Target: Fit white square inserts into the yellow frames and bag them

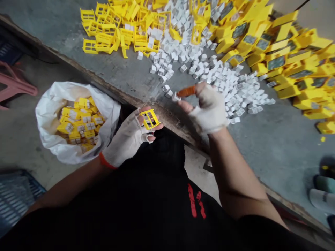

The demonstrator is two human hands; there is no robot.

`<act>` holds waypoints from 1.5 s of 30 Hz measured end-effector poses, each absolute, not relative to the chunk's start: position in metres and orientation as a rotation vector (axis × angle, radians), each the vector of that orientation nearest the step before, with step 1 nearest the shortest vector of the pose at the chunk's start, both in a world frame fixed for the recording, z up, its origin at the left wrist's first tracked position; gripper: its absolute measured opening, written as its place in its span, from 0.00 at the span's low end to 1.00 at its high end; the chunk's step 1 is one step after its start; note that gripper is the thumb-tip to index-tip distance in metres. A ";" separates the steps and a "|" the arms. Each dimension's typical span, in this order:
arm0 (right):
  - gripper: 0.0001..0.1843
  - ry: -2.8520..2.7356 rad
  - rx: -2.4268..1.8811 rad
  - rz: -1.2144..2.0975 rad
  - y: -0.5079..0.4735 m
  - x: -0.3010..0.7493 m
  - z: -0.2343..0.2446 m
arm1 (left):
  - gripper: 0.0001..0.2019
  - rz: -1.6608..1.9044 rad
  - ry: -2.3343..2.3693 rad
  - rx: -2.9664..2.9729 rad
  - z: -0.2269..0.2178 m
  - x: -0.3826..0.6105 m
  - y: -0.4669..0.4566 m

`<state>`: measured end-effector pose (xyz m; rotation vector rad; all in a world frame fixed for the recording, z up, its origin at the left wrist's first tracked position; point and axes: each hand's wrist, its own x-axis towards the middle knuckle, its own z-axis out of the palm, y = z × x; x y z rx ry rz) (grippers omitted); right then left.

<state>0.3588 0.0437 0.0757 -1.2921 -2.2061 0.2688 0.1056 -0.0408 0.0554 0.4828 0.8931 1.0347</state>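
My left hand (131,137), in a white fingerless glove with an orange cuff, grips a small yellow plastic frame (150,119) with window-like openings. This hand is in front of the table edge. Over the table, my right hand (209,108), gloved the same way and with an orange-brown wrap on one finger, pinches a small white plastic cube (176,97) between thumb and finger. Loose white cubes (222,78) lie scattered beside and beyond it. A heap of similar yellow frames (112,26) rests at the back left of the table.
Yellow box-like pieces with dark panels (277,62) are piled on the right of the grey table (277,139). On the floor at left stands a white sack (49,115) holding yellow pieces with white parts. A pink stool (18,83) and a blue crate (15,198) are at far left.
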 end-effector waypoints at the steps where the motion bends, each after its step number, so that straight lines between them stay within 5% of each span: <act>1: 0.14 -2.198 -1.138 0.295 0.027 0.356 0.079 | 0.30 1.032 0.864 0.481 0.055 0.106 -0.041; 5: 0.09 -2.145 -0.835 0.334 -0.018 0.340 0.076 | 0.27 1.038 0.767 0.487 0.053 0.109 -0.041; 16: 0.17 -2.010 -0.965 0.428 -0.047 0.318 0.051 | 0.17 1.289 0.740 0.618 0.047 0.115 -0.050; 26: 0.17 -2.286 -1.684 0.232 0.085 0.345 0.044 | 0.23 1.179 0.895 0.409 0.047 0.102 -0.039; 30: 0.09 -2.102 -1.438 0.452 0.066 0.343 0.039 | 0.22 1.145 0.898 0.410 0.046 0.099 -0.037; 35: 0.15 -1.705 -1.007 0.831 0.005 0.340 0.040 | 0.18 1.035 0.847 0.420 0.053 0.104 -0.034; 45: 0.07 -1.891 -0.921 0.407 -0.034 0.338 0.054 | 0.12 0.875 0.784 0.477 0.072 0.117 -0.038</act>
